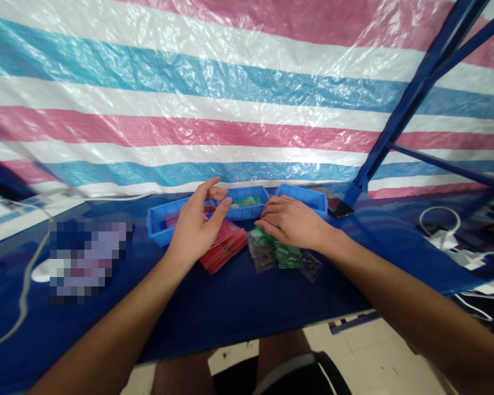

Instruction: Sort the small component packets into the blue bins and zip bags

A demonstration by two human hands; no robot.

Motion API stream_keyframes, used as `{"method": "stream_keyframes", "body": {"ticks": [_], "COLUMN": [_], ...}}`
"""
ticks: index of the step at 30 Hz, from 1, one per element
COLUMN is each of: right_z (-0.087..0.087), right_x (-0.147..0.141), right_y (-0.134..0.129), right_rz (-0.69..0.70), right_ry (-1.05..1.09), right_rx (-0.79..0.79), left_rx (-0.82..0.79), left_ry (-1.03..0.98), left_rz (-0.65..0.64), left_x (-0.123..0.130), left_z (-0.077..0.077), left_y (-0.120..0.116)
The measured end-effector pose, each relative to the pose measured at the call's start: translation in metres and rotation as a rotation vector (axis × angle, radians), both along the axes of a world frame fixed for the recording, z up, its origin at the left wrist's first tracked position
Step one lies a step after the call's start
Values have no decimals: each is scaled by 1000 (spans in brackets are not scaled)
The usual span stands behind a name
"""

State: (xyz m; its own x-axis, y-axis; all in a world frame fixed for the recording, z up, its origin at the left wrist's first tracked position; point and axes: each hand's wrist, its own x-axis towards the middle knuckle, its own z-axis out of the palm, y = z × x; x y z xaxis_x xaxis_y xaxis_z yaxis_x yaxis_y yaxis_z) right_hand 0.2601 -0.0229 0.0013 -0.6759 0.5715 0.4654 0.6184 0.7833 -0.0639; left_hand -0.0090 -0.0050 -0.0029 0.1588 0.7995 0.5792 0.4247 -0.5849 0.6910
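I see red packets (226,249) beside my left grip (201,219), green packets (288,257) by my right grip (290,219), blue bins (247,213) beyond.

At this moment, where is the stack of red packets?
In the head view, the red packets lie near the middle, on the near side of the blue bins, between the left hand and the green packet.

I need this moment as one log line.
left hand: open near red packets; right hand: over green packets, grip unclear; blue bins: behind packets
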Motion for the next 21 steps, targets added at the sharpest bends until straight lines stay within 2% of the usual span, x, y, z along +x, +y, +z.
{"method": "stream_keyframes", "body": {"ticks": [2,5,8,10,14,21], "right_z": [1,3,5,4,-3,-10], "right_x": [-1,-1,-3,-5,-9,-13], "right_y": [0,-1,-2,-1,1,1], "right_rz": [24,80,118,123,107,232], "right_ry": [85,332,598,698,769,721], "right_rx": [0,-45,-172,-290,-452,-468], "left_rx": [-1,-32,-92,-119,-158,-176], "left_ry": [0,15,40,59,66,-50], "left_rz": [-4,-46,-132,-174,-202,-315], "left_x": [0,1,3,5,5,6], "left_z": [1,3,4,3,0,-3], "left_y": [-1,-4,-8,-9,-7,-4]}}
